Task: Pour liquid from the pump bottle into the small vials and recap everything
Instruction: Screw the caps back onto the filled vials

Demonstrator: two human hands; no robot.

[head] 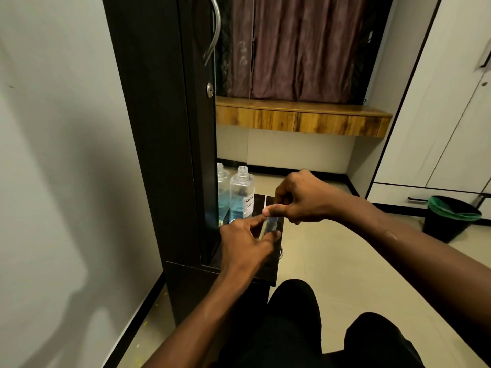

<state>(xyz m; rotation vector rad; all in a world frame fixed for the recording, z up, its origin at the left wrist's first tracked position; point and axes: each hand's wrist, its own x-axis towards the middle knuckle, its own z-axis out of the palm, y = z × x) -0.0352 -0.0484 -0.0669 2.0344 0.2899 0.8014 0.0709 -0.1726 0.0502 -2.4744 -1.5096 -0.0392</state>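
Note:
A clear bottle (241,193) with blue liquid in its lower half stands uncapped on the small dark shelf (273,272), with a handwritten white label on its side. Its reflection shows in the mirror to its left. Just in front of it my left hand (244,244) pinches a small clear vial (271,225) near its base. My right hand (300,199) comes from the right, thumb and forefinger closed on the vial's top, which they hide. The pump head is not in view.
A tall dark cabinet (159,128) with a metal handle and lock stands at the left beside a pale wall. A wooden ledge (303,118) and curtain are behind. A black bin (451,217) with a green liner sits at the right on the tiled floor.

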